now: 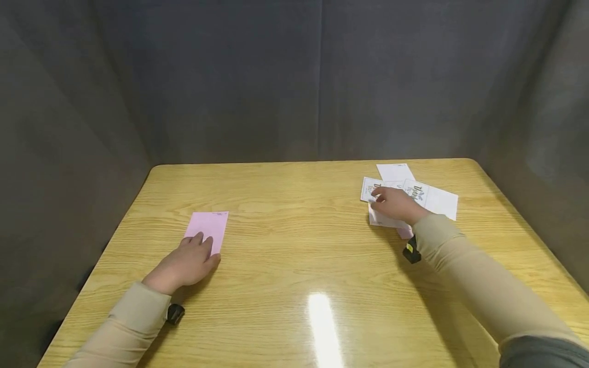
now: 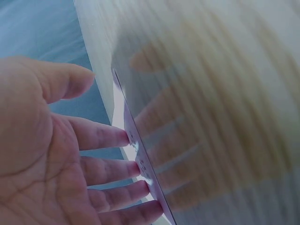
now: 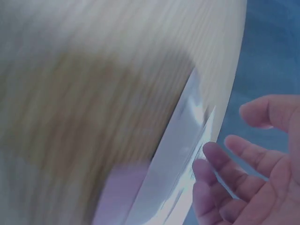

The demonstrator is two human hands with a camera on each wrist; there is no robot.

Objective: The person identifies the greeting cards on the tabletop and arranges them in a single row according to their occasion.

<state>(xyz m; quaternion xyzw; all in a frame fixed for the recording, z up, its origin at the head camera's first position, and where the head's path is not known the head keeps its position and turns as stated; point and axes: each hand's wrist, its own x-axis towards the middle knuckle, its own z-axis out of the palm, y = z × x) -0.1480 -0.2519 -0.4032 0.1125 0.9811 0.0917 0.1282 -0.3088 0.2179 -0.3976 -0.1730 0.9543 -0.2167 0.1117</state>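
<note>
A pink card (image 1: 208, 223) with small print at its far edge lies on the left part of the table. My left hand (image 1: 186, 263) is over its near half, and in the left wrist view the fingertips (image 2: 123, 138) rest on the card with the thumb held apart. At the far right is a loose, overlapping pile of white and pink cards (image 1: 444, 203), some with "Thank You" lettering. My right hand (image 1: 398, 203) hovers over the pile's left side, fingers loosely bent and thumb apart, nothing between them. It hides part of the cards beneath.
The wooden table (image 1: 285, 230) has rounded far corners, and a strip of light reflects near its front. Dark grey curtains (image 1: 239, 82) enclose it at the back and both sides. A pink card's corner (image 1: 405, 233) sticks out from under the pile.
</note>
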